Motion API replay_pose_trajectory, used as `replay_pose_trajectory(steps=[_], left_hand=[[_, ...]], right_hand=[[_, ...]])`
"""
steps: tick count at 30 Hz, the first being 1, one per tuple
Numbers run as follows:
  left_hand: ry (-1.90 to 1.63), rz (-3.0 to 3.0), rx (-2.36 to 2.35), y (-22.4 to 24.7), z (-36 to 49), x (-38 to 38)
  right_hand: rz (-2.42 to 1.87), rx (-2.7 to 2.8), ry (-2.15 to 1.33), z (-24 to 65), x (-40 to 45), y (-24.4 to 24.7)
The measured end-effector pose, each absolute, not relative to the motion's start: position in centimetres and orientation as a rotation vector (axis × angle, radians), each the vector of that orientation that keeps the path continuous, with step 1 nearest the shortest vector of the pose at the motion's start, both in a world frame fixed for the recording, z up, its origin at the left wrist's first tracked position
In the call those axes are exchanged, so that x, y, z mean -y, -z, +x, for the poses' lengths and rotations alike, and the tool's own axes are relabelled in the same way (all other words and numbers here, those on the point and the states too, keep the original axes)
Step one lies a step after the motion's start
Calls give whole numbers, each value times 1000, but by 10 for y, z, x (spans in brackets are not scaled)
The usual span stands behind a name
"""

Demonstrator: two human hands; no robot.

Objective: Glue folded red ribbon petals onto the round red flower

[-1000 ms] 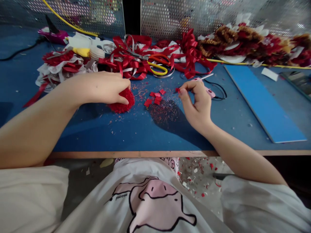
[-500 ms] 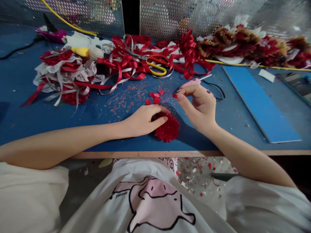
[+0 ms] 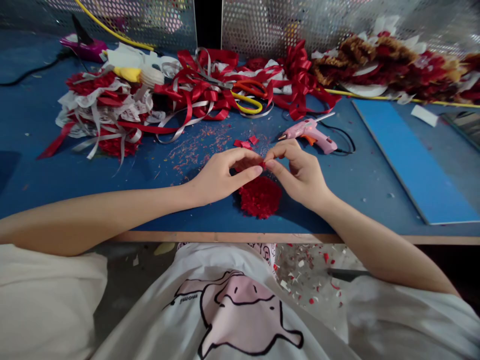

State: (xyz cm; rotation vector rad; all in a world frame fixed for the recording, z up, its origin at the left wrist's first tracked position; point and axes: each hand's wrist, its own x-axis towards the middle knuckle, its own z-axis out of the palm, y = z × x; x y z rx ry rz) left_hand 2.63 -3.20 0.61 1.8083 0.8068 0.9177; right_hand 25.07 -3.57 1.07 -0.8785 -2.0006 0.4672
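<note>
At table's front edge (image 3: 210, 237), red pompom (image 3: 261, 200) now lies ungripped. Left hand (image 3: 215, 179) has left it, half-curled, hold unclear, fingertips meeting right hand (image 3: 305, 176), whose closed pinch keeps small red piece (image 3: 263, 164); work shifts onto piece.

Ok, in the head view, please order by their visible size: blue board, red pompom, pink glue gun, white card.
- Blue board
- Red pompom and pink glue gun: too close to rank; one rounder, one longer
- White card
</note>
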Motion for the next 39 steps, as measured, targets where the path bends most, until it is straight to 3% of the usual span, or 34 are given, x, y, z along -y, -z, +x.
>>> replay_pose_trajectory(steps=[9, 18, 25, 29, 33, 36, 39], left_hand=[[-874, 1795, -875, -9, 24, 32], [-999, 1725, -1000, -13, 26, 29], [-1044, 1702, -994, -14, 25, 31], [-1075, 1754, -1039, -13, 24, 32], [-1068, 1822, -1078, -11, 24, 33], [-1045, 1847, -1082, -11, 25, 33], [-1042, 1851, -1088, -10, 25, 33]], right_hand=[[-902, 2064, -434, 257, 32, -15], [-804, 2694, -560, 284, 33, -27], [-842, 2555, -353, 277, 28, -13], [-1078, 2312, -158, 282, 19, -12], [-1760, 1904, 181, 298, 9, -19], [-2101, 1897, 167, 313, -2, -19], [-2150, 2013, 69, 327, -16, -14]])
